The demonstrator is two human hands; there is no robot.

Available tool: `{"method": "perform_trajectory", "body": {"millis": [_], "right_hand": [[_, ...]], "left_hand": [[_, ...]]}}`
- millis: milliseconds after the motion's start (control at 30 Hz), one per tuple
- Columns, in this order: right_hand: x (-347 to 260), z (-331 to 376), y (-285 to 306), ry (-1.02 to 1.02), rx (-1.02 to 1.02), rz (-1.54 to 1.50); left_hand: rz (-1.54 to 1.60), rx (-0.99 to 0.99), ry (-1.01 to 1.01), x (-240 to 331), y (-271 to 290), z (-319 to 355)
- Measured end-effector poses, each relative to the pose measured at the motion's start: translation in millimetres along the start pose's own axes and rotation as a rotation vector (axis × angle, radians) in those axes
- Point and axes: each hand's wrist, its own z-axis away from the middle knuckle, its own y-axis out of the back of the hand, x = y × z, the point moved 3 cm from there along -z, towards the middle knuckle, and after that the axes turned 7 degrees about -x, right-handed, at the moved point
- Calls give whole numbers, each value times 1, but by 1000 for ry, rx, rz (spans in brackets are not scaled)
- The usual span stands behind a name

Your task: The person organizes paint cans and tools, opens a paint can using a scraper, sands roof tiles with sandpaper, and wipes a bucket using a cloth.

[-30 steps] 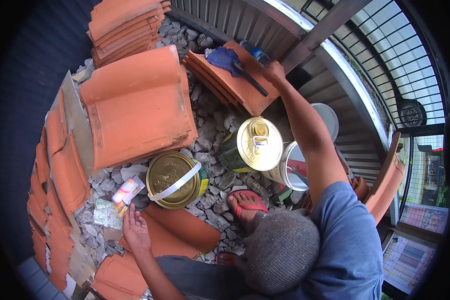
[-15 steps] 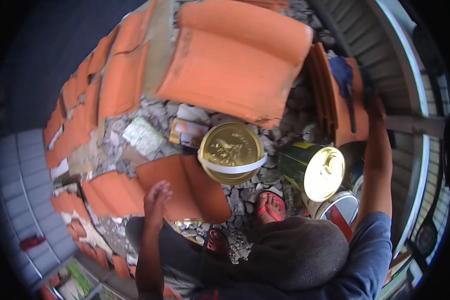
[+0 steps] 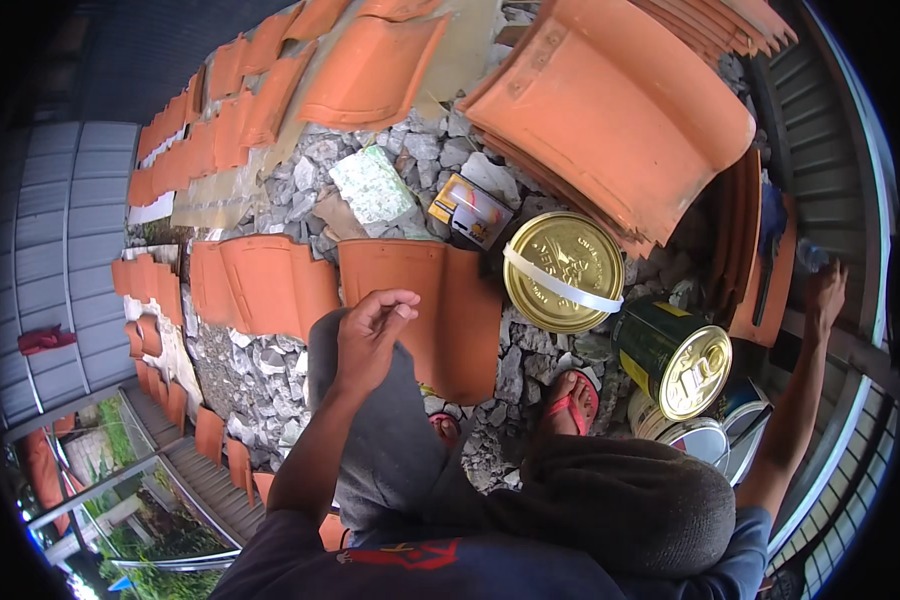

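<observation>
Left hand (image 3: 370, 330) hovers loosely curled and empty above the clay roof tile (image 3: 440, 310), probably heavy, stiff, brittle; best gripped by its edges.

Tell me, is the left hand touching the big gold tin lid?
Apart. The head view shows the left hand raised over the knee, with an orange roof tile lying between it and the gold tin lid.

Hemmed in ahead by gold-lidded tin (image 3: 564, 270) and tile stack (image 3: 620, 120); open gravel (image 3: 260, 365) left of flat tile (image 3: 440, 310); rail-side gap crowded with green can (image 3: 675, 355).
</observation>
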Motion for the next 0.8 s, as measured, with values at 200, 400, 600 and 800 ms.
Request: {"method": "perform_trajectory", "body": {"millis": [200,400,600,800], "right_hand": [[-107,85,271,83,138,-222],[-234,192,491,348,-164,-854],[-311,291,538,487,-154,-1390],[-395,397,443,366,-662,-1631]], "left_hand": [[-74,-66,-113,12,-13,28],[-286,-353,-943,143,-86,69],[46,-791,-997,198,-98,116],[322,-475,-868,155,-46,157]]}}
